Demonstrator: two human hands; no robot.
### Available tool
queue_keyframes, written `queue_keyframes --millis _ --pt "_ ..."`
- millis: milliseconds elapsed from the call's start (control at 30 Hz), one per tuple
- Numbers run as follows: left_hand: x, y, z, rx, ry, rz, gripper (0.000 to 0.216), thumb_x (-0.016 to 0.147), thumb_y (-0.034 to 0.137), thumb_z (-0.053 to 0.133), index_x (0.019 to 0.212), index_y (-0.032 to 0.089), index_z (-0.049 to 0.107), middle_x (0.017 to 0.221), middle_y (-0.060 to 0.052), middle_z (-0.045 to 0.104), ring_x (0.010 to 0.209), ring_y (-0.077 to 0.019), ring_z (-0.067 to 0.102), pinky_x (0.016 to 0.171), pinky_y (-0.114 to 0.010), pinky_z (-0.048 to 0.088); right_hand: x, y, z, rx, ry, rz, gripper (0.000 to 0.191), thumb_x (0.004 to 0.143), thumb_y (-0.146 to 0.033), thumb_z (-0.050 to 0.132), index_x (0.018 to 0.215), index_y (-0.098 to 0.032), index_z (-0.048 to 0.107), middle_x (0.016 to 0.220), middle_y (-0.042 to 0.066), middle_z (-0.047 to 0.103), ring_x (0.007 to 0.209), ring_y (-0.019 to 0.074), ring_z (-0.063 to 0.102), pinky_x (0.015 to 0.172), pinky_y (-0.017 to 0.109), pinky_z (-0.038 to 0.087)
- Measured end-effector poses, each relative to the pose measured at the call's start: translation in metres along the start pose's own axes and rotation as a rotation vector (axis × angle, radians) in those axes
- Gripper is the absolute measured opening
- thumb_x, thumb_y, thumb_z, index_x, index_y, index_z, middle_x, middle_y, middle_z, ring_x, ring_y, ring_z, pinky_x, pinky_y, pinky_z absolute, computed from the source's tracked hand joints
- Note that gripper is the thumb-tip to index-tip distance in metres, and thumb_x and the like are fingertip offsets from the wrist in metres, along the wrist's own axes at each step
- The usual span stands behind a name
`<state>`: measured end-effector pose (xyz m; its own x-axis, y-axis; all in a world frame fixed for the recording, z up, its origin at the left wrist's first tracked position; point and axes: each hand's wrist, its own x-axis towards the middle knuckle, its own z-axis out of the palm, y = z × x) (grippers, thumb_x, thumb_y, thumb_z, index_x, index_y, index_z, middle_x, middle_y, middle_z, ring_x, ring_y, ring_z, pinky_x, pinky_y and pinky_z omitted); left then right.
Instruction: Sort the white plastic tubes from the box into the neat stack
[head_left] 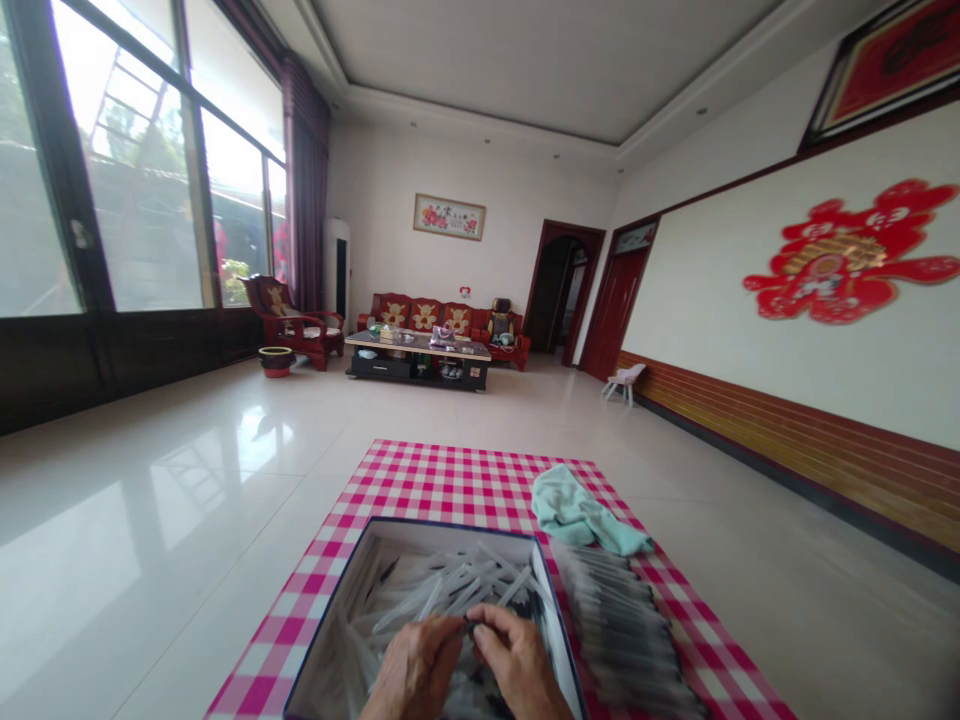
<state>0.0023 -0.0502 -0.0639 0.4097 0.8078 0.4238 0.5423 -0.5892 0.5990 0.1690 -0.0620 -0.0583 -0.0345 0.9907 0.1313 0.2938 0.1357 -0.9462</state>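
Both my hands meet over an open shallow box [551, 590] with a dark blue rim. My left hand [421, 660] pinches one side of a small black piece [470, 627], and my right hand [517, 655] pinches its other side. Fingers hide most of that piece, so its exact kind is unclear. Inside the box lie many loose translucent white plastic tubes [450, 590], with some small black parts among them. To the right of the box, a row of similar tubes with dark ends [626, 630] lies side by side, blurred.
A pink-and-white checked cloth [450, 480] covers the table under the box. A crumpled mint-green cloth [581, 510] lies behind the row of tubes. Farther off stand a low coffee table [416, 362], a red wooden sofa [420, 312] and a small stool [624, 382].
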Motion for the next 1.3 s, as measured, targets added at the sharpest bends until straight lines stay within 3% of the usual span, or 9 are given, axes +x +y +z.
queue_keyframes --millis 267,567,700,867,1100,1200,1300 --pt "0.0 0.001 -0.001 -0.029 -0.005 0.009 0.022 0.087 0.021 0.042 0.085 0.023 0.063 0.07 0.001 0.066 0.063 -0.012 0.061 0.058 -0.018 0.039 -0.004 -0.011 0.001 -0.046 -0.026 -0.059 0.024 0.08 -0.026 0.051 0.091 -0.017 0.071 0.079 0.006 0.07 0.071 0.0203 0.062 0.066 0.026 0.047" --pt "-0.004 -0.002 0.005 0.109 -0.015 -0.031 0.025 0.087 0.02 0.041 0.074 0.02 0.062 0.068 -0.002 0.062 0.061 -0.0134 0.06 0.057 -0.022 0.039 -0.007 -0.016 0.002 -0.117 -0.063 -0.116 0.022 0.079 -0.023 0.051 0.087 -0.02 0.071 0.084 0.006 0.069 0.082 0.0213 0.064 0.077 0.027 0.047" --pt "-0.004 -0.004 0.009 0.149 -0.025 -0.031 0.026 0.088 0.021 0.041 0.068 0.02 0.059 0.067 -0.001 0.06 0.061 -0.0136 0.059 0.057 -0.023 0.038 -0.005 -0.01 0.003 -0.023 -0.087 -0.031 0.023 0.078 -0.027 0.052 0.094 -0.017 0.066 0.085 0.007 0.069 0.077 0.0208 0.063 0.068 0.026 0.048" --pt "-0.004 -0.003 0.008 0.143 -0.031 -0.043 0.027 0.089 0.022 0.041 0.068 0.02 0.058 0.068 0.0 0.059 0.062 -0.0127 0.058 0.058 -0.022 0.037 -0.004 -0.006 0.003 0.009 -0.09 0.024 0.023 0.077 -0.037 0.054 0.085 -0.016 0.063 0.068 0.003 0.062 0.061 0.0167 0.056 0.058 0.024 0.042" --pt "-0.004 0.002 0.005 0.125 -0.047 -0.033 0.026 0.089 0.023 0.041 0.068 0.02 0.057 0.071 0.0 0.059 0.065 -0.0127 0.058 0.06 -0.023 0.037 -0.002 -0.005 0.006 -0.248 -0.028 0.036 0.045 0.084 -0.056 0.039 0.06 -0.02 0.05 0.053 -0.002 0.047 0.054 0.0142 0.045 0.052 0.024 0.034" --pt "-0.004 0.001 0.006 0.139 -0.047 -0.034 0.026 0.089 0.022 0.041 0.068 0.02 0.056 0.071 0.0 0.059 0.065 -0.013 0.058 0.06 -0.023 0.037 -0.002 -0.006 0.006 -0.231 -0.008 0.068 0.045 0.085 -0.057 0.035 0.065 -0.02 0.052 0.056 -0.001 0.049 0.056 0.0153 0.048 0.051 0.023 0.035" --pt "-0.004 0.001 0.007 0.147 -0.044 -0.033 0.025 0.088 0.021 0.042 0.068 0.02 0.057 0.071 0.0 0.059 0.065 -0.0131 0.058 0.059 -0.023 0.037 -0.004 -0.01 0.003 -0.129 -0.074 0.028 0.032 0.084 -0.048 0.043 0.076 -0.019 0.056 0.061 -0.002 0.053 0.059 0.0146 0.049 0.054 0.022 0.037"
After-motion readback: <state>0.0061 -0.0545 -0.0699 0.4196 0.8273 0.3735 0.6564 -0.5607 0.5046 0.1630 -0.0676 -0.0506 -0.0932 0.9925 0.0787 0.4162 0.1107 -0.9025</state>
